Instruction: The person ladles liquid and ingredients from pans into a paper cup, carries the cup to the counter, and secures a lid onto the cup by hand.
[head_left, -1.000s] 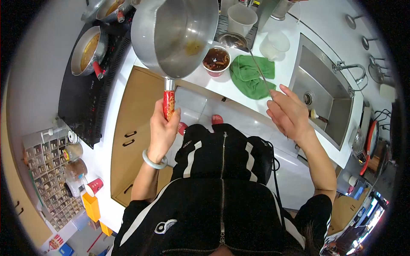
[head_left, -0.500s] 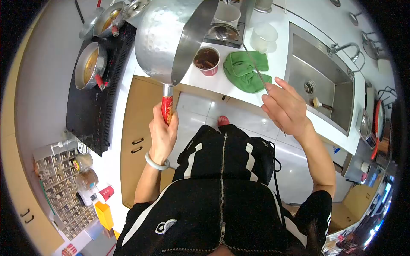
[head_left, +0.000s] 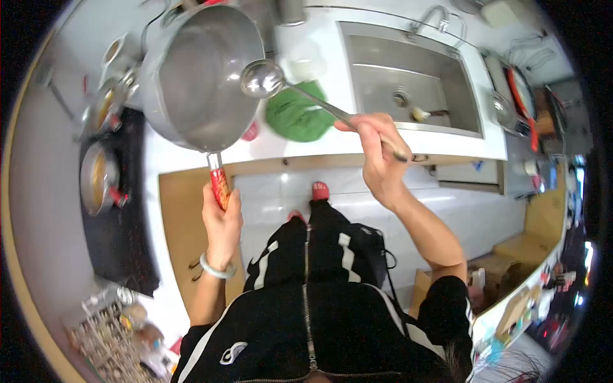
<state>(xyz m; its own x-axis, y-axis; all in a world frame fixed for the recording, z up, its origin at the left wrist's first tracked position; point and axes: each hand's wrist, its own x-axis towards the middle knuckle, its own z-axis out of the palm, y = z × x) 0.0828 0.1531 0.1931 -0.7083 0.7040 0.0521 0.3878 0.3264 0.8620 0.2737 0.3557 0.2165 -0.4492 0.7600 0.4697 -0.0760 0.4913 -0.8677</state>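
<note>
a kitchen, by its steel sink [head_left: 393, 75], pan [head_left: 112, 169] and, though blurred, seemingly a cooktop [head_left: 120, 246].

Red cup [head_left: 250, 132] mostly behind pot [head_left: 203, 80]

In front of us and to the left, the pot [head_left: 204, 76] is above the tabletop [head_left: 332, 142], its handle pointing back into our left grip [head_left: 220, 220]. The ladle [head_left: 263, 78] slants from our right grip [head_left: 378, 150] over the cloth [head_left: 297, 121], its bowl just beside the pot's right rim. A cup [head_left: 250, 132] sits between pot and cloth, partly hidden. Right of the cloth we have the sink [head_left: 370, 83], a brush [head_left: 429, 115] inside and the faucet [head_left: 437, 18] behind. Far left, a pan [head_left: 99, 179] sits on the cooktop [head_left: 118, 249].
</note>
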